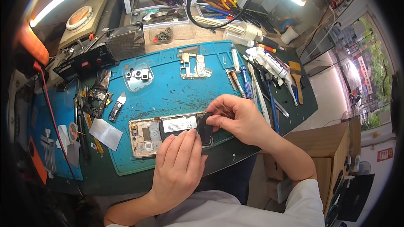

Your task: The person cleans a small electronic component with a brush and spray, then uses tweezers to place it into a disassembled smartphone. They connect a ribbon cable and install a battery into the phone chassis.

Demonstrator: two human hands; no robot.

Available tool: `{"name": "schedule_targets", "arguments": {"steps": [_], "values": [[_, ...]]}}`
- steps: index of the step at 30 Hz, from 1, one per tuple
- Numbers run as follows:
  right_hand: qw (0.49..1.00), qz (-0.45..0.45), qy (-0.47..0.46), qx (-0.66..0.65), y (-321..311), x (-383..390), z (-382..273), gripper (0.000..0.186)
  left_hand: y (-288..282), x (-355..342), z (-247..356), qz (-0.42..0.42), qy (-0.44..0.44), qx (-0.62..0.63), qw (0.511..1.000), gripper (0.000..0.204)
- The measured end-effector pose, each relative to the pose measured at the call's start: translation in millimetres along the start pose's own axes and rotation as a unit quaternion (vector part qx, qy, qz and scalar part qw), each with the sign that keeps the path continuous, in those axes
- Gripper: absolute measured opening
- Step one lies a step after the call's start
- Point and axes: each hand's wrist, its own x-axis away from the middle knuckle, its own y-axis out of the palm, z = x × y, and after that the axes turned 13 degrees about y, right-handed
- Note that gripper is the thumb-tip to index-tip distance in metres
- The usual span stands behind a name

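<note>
An opened phone (139, 143) with a gold-coloured frame lies on the blue mat (155, 88) close to me. Its battery (179, 124), black with a white label, sits in the middle of the frame. My left hand (179, 162) rests across the battery and the near edge, fingers stretched out and lying flat. At the phone's right end, my right hand (240, 117) pinches the edge of a black part (205, 131) between thumb and forefinger. Whether that part is lifted from the frame I cannot tell.
Beyond the phone lies a circuit board (194, 66). A clear tray (139, 76) of small parts and a utility knife (118, 107) are to the left. Screwdrivers (245, 82), tweezers and a white tube (269, 63) crowd the right. A metal plate (106, 134) lies left of the phone.
</note>
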Motion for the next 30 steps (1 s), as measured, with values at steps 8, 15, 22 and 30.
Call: {"name": "schedule_targets", "arguments": {"steps": [8, 15, 22, 30], "values": [[0.998, 0.024, -0.038, 0.034, 5, -2, 1, 0.018, 2, 0, 1, -0.008, -0.001, -0.008, 1.000, 0.051], [0.975, 0.032, -0.131, 0.176, -4, -5, -3, 0.023, 1, 1, 0, -0.017, 0.000, -0.010, 1.000, 0.051], [0.991, -0.002, -0.046, 0.126, -4, -3, -5, 0.021, -1, -1, 1, -0.020, -0.003, -0.010, 1.000, 0.052], [0.997, -0.061, -0.033, 0.024, -8, -7, -8, 0.021, 3, -1, 1, -0.016, -0.007, -0.027, 0.999, 0.052]]}}
